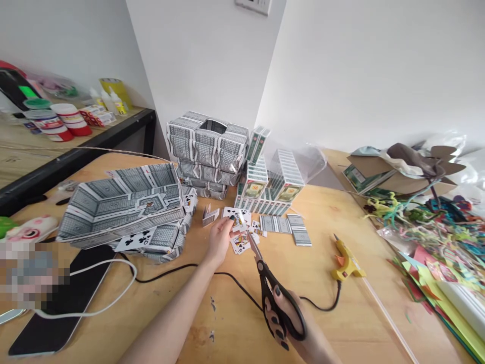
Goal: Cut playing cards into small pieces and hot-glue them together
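Note:
My left hand (221, 237) pinches a small white piece of card over loose playing cards (242, 242) at the middle of the wooden table. In my right hand (290, 313) are black-handled scissors (261, 263), their blades pointing up and left toward the held piece. Just left of the cards stands a small folded card piece (210, 216). Face-down cards (276, 224) lie to the right of the loose ones. An open tray made of cards (125, 202) rests at the left, and a box made of cards (208, 146) stands behind.
Stacked card packs (255, 182) stand at the back. A yellow glue gun (345, 260) lies at the right, its black cord crossing the table. Paper and pipe cleaners (447, 217) crowd the far right. A black tablet (71, 298) and white cable lie at the left.

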Tool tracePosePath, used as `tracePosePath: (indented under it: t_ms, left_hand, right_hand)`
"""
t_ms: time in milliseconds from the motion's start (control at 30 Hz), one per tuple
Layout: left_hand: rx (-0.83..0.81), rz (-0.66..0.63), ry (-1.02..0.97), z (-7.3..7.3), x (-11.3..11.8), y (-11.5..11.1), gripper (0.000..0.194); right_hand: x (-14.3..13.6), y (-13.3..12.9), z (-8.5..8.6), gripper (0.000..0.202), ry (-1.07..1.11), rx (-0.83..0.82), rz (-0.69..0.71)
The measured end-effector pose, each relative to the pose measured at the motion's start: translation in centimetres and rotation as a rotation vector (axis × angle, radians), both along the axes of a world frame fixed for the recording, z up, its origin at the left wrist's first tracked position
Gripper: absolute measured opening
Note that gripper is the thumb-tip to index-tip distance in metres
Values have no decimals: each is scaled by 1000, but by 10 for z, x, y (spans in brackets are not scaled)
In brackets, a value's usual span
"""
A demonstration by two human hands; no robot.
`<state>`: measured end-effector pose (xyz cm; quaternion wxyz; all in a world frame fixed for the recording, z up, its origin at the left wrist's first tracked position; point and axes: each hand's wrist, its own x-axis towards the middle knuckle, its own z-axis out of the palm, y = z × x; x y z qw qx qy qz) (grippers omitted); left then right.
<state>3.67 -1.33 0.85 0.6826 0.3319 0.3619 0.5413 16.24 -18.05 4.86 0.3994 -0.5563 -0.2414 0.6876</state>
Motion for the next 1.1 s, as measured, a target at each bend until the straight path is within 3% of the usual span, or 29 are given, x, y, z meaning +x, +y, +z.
tracePosePath:
  t_ms: [133,233,300,433,567,700,767,867,967,1100]
  left_hand:
    - [32,-14,108,-2,-1,0,21]
    - [88,9,234,1,-1,-1,20]
    - [115,19,278,5,-2,-3,20]
    - [138,20,279,11,-2,-6,17]
    - [180,58,285,4,-3,-4,19]
    - [216,0,275,-3,-5,-1,32]
    - [238,-10,305,-5,-7,0,36]
    - [258,31,352,-6,-7,1,27]
    - [224,63,347,-7,-7,1,19]
    - [173,46,277,-6,-5,0,21]
  right_hand:
    - [16,-6,-4,44,-585,-12,-39]
    - [33,-13,-10,31,-1087,95,-102]
    - [44,-18,-15,27,-1265,166,-107]
    - [61,-25,-27,26,-1419,242,-86]
    - [66,-24,-35,26,-1515,293,-82]
    - [69,-17,-38,25,-1569,284,-43]
    - [72,-13,-35,23,-1588,265,-5]
    - [72,-2,-22,21,-1591,249,0]
    - [63,15,-5,23,-1426,306,-75]
    - [40,48,4,23,-973,386,-119]
